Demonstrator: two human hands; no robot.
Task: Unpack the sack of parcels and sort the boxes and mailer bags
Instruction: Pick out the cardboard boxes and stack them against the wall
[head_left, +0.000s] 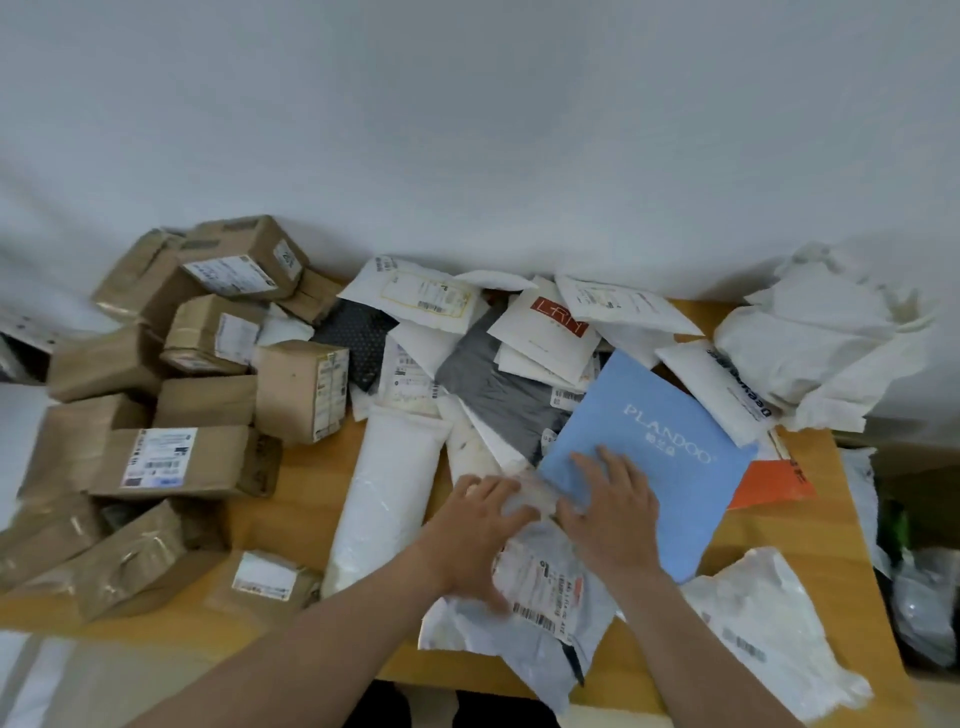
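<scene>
Both splayed, left hand (480, 525), right hand (608, 514) seemingly press grey mailer (524, 649).

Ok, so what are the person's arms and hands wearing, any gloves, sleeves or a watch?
Nothing that shows. The left hand and right hand are bare, with no gloves and no rings that I can make out. The left forearm and right forearm are bare too: no sleeve reaches into view, and neither wrist carries a watch or band.
</scene>
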